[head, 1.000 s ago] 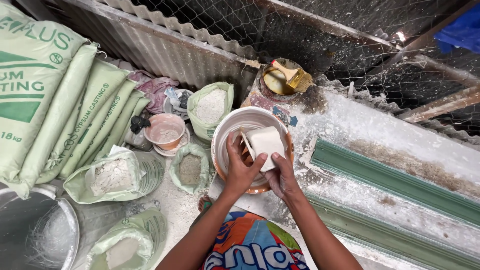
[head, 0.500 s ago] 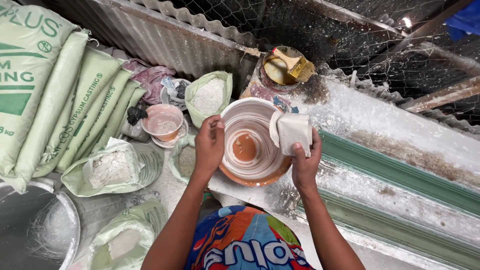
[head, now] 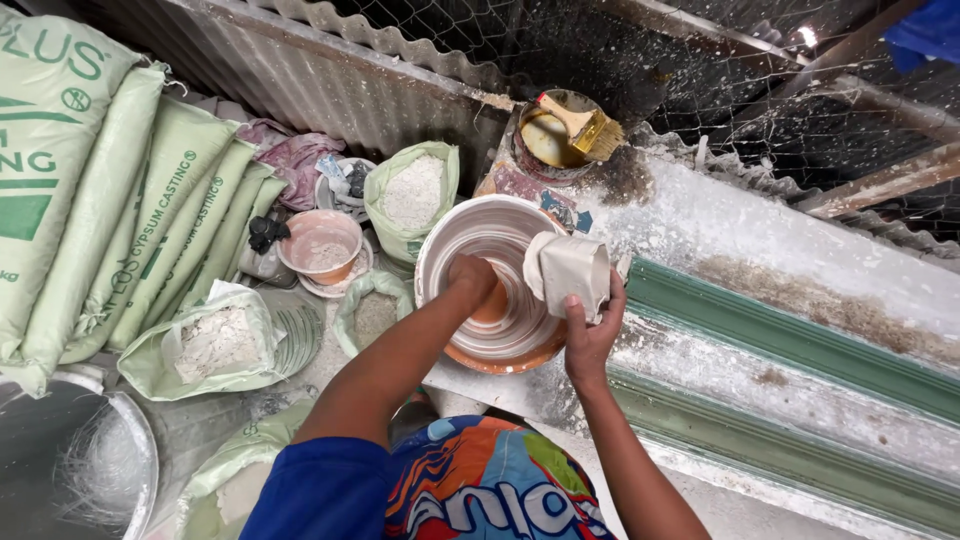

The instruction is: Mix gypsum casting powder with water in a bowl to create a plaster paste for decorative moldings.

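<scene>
The bowl (head: 497,285) is set on the surface (head: 800,270), with the left hand (head: 472,277) placed inside it and a cup (head: 570,272) held at its right rim by the right hand (head: 590,335). Behind it a tin (head: 552,135) is topped by a brush (head: 583,123). To its left, open bags (head: 412,195) and a small basin (head: 321,245) are found, with stacked sacks (head: 120,210) further left.
</scene>
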